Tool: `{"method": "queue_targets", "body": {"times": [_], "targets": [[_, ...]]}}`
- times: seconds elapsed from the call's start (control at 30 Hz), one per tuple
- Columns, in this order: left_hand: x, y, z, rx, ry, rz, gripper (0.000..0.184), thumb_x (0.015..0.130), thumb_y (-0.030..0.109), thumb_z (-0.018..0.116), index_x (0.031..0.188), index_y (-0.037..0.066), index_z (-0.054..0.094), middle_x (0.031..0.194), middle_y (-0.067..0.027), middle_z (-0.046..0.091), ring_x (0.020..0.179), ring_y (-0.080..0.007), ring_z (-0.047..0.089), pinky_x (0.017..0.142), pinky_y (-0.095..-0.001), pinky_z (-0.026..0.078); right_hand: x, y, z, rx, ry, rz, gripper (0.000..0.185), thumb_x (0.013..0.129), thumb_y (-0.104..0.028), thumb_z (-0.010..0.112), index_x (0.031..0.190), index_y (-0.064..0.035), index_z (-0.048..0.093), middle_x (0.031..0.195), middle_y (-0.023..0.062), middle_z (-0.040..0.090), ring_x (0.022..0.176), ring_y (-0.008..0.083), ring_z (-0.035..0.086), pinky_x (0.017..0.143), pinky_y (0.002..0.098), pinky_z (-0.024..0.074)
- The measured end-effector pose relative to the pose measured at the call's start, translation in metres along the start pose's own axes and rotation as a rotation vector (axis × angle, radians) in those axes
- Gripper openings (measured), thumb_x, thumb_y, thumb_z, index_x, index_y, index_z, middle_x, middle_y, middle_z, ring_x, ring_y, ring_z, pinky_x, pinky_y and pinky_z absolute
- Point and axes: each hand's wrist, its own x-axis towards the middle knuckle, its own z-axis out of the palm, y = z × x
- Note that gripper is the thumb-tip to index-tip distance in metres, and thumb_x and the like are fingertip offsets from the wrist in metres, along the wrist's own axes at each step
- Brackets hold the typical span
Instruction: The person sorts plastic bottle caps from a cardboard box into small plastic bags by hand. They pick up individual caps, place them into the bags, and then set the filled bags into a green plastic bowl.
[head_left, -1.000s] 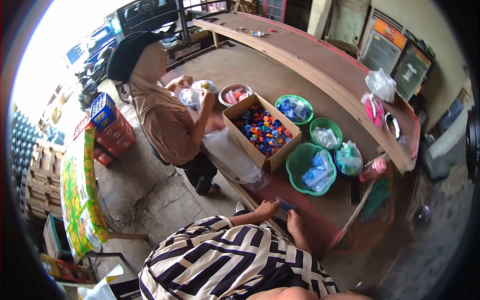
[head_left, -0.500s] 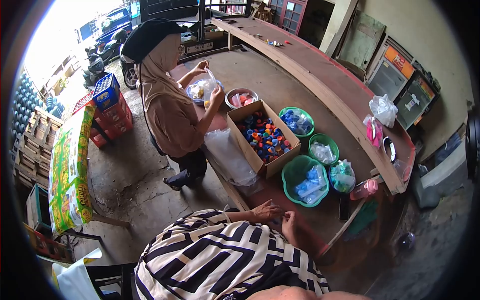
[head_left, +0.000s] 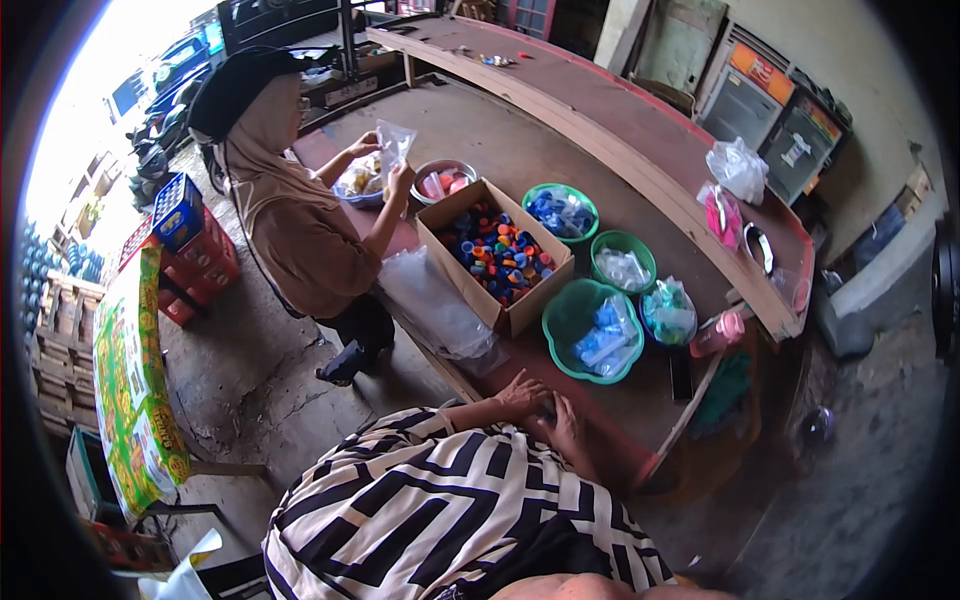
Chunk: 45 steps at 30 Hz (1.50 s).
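My left hand [head_left: 523, 396] is at the near edge of the red-brown table [head_left: 600, 425], its fingers bent inward. Facing it from the right is my right hand [head_left: 568, 432], fingers drawn together and pointing up. A small dark patch shows between the two hands; what they hold is too small to make out. Beyond them stands a green scalloped basin [head_left: 556, 345] with clear and blue plastic packets [head_left: 607, 338]. Left of it are a stack of clear plastic bags [head_left: 430, 300] and a cardboard box [head_left: 540, 300] full of colourful bottle caps [head_left: 500, 255].
Another person [head_left: 300, 220] stands at the left table side, holding a clear bag [head_left: 396, 145]. More basins [head_left: 563, 212] with packets, a pink bottle [head_left: 722, 332] and a black phone-like slab [head_left: 682, 375] lie to the right. A raised wooden ledge [head_left: 600, 120] runs along the far side.
My view has shifted, so the table things sit further left. My hands have come closer together and their fingers point more upward. The other person has raised the clear bag.
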Motion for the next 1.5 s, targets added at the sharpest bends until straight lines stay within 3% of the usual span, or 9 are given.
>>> {"method": "queue_targets", "body": {"times": [0.23,0.37,0.6,0.8,0.9,1.03,1.17,1.33,1.5], "targets": [[-0.012,-0.014,-0.030,-0.198,0.019,0.007,0.073,0.075,0.041,0.072,0.135,0.013,0.043,0.132,-0.0103,0.050,0.127,-0.0282,0.043,0.109,-0.0536,0.026,0.019,-0.005,-0.003,0.025,0.063,0.120,0.039,0.079,-0.011,0.064,0.116,-0.0068,0.055,0.114,0.0166,0.060,0.106,0.0369,0.058,0.087,0.0443,0.0472],[-0.012,-0.029,-0.057,-0.629,0.129,0.026,0.070,0.062,0.021,0.083,0.121,0.004,0.049,0.115,-0.0165,0.057,0.112,-0.0323,0.055,0.094,-0.0403,0.044,0.034,-0.019,-0.003,0.184,-0.048,0.301,0.032,0.082,-0.018,0.063,0.110,-0.0042,0.056,0.098,0.0219,0.064,0.094,0.0414,0.061,0.078,0.0460,0.0482],[-0.004,-0.045,-0.110,-0.814,0.114,-0.008,0.063,0.060,0.018,0.084,0.112,0.001,0.053,0.100,-0.0183,0.064,0.094,-0.0332,0.064,0.081,-0.0389,0.050,0.050,-0.047,-0.030,0.365,0.033,0.272,0.044,0.084,-0.029,0.065,0.117,-0.0037,0.054,0.097,0.0248,0.064,0.092,0.0424,0.062,0.077,0.0472,0.0487],[0.024,-0.068,-0.141,-0.758,0.121,0.124,0.053,0.062,0.023,0.084,0.101,-0.003,0.057,0.087,-0.0194,0.066,0.084,-0.0328,0.067,0.074,-0.0379,0.051,0.089,-0.078,-0.069,0.209,0.300,-0.024,0.065,0.073,-0.009,0.075,0.131,-0.0056,0.045,0.108,0.0187,0.064,0.099,0.0328,0.063,0.085,0.0430,0.0486],[0.034,-0.073,-0.169,-0.771,0.029,0.058,0.056,0.062,0.028,0.085,0.100,-0.003,0.057,0.086,-0.0195,0.066,0.083,-0.0336,0.066,0.072,-0.0384,0.051,0.109,-0.085,-0.086,0.279,0.115,0.142,0.053,0.074,-0.007,0.073,0.123,-0.0024,0.053,0.104,0.0167,0.065,0.098,0.0287,0.064,0.087,0.0366,0.0481],[0.047,-0.096,-0.173,-0.640,0.254,0.152,0.061,0.066,0.035,0.083,0.107,-0.003,0.057,0.093,-0.0186,0.062,0.089,-0.0338,0.062,0.078,-0.0385,0.049,0.140,-0.096,-0.105,0.297,0.074,0.257,0.046,0.074,-0.007,0.071,0.117,-0.0036,0.056,0.105,0.0187,0.065,0.098,0.0328,0.064,0.083,0.0385,0.0490],[0.049,-0.126,-0.180,-0.452,0.452,0.097,0.054,0.075,0.042,0.074,0.105,0.000,0.060,0.101,-0.0162,0.059,0.100,-0.0339,0.056,0.088,-0.0419,0.045,0.165,-0.075,-0.105,0.220,0.219,0.313,0.046,0.073,-0.013,0.076,0.114,-0.0026,0.056,0.101,0.0178,0.066,0.096,0.0338,0.064,0.082,0.0380,0.0490],[0.044,-0.162,-0.158,-0.216,0.425,-0.056,0.035,0.078,0.034,0.067,0.102,0.009,0.061,0.106,-0.0073,0.058,0.100,-0.0254,0.052,0.083,-0.0393,0.043,0.189,-0.023,-0.091,0.076,0.352,0.571,0.052,0.073,-0.019,0.078,0.117,-0.0034,0.055,0.113,0.0201,0.063,0.105,0.0375,0.060,0.088,0.0424,0.0463],[0.042,-0.160,-0.141,-0.099,0.380,-0.014,0.032,0.082,0.035,0.061,0.102,0.011,0.061,0.108,-0.0057,0.059,0.099,-0.0238,0.053,0.083,-0.0369,0.042,0.214,-0.005,-0.081,-0.052,0.412,0.571,0.054,0.073,-0.017,0.077,0.120,-0.0054,0.052,0.112,0.0201,0.063,0.106,0.0380,0.059,0.089,0.0430,0.0455]]}}
